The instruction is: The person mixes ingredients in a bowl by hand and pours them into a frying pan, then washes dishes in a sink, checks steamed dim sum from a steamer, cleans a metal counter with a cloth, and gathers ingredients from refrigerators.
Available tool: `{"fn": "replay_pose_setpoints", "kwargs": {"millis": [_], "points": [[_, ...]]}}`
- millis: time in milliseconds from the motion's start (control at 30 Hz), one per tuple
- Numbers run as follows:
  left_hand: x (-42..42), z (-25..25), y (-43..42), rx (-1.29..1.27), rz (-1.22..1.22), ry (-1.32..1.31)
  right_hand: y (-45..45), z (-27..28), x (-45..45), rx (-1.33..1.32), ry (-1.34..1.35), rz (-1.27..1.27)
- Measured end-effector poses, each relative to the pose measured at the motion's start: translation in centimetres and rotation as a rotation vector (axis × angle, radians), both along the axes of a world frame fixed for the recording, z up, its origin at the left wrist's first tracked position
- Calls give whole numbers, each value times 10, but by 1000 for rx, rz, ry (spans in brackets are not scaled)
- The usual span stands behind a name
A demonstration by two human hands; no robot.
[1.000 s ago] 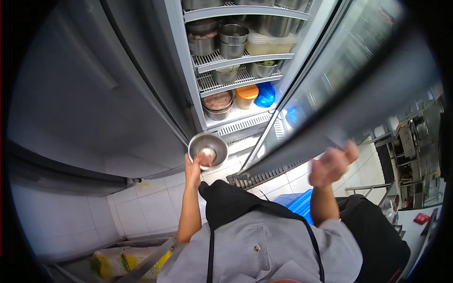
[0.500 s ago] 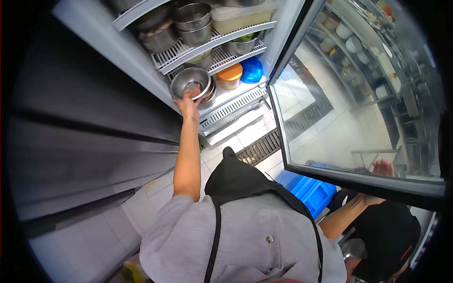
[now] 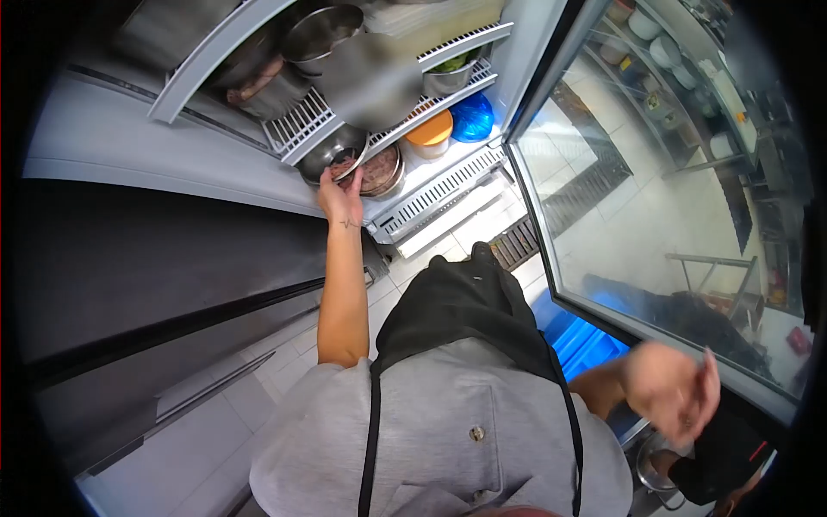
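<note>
My left hand [image 3: 342, 196] grips the near rim of a metal bowl [image 3: 326, 155] low in the fridge. The bowl is tilted, and some reddish-brown meat shows in it by my fingers. Right beside it stands a round metal pot [image 3: 398, 179] with similar meat inside. My right hand [image 3: 672, 392] is raised near the lower edge of the open glass door [image 3: 637, 198], apart from it. It is blurred, its fingers loosely bent and partly spread, with nothing visible in it.
An orange-lidded tub [image 3: 429, 136] and a blue plastic-wrapped item [image 3: 472, 117] stand on the fridge floor. Wire shelves above hold metal pots [image 3: 320, 39]. A blue crate [image 3: 586, 345] sits below the door. Another person's dark sleeve [image 3: 724, 457] is close at lower right.
The bowl in my left hand has tipped, uncovering the meat in the pot beside it. My right hand has come away from the door towards me. The view has shifted closer to the fridge.
</note>
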State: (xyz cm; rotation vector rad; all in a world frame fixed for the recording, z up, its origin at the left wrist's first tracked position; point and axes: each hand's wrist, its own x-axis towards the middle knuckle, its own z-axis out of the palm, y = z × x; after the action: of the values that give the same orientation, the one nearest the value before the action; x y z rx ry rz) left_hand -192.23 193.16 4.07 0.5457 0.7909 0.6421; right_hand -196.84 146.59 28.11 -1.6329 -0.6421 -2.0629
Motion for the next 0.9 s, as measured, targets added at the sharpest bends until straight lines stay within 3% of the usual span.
{"fn": "replay_pose_setpoints", "kwargs": {"millis": [133,167,200,300,333,400,467,533,700,900], "points": [[6,-9,3,53,-52,22,73,-36,40,30,437,435],[-4,-20,0,162,-100,9,76,-43,43,44,403,458],[-15,-15,-11,236,-143,46,81,-48,46,14,572,527],[-22,-17,-22,137,-82,-325,115,-32,85,26,745,703],[-34,-9,-31,194,-56,-64,121,-24,95,21,800,733],[-47,-8,-48,202,-21,260,135,10,118,-23,723,768],[-54,4,-60,238,-57,257,149,44,140,-78,725,800],[-66,11,-68,464,-79,223,165,67,163,-167,711,844],[-77,74,-75,688,116,164,202,114,201,-263,671,974],[-114,81,-71,758,278,252,223,145,231,-284,714,1042]]}}
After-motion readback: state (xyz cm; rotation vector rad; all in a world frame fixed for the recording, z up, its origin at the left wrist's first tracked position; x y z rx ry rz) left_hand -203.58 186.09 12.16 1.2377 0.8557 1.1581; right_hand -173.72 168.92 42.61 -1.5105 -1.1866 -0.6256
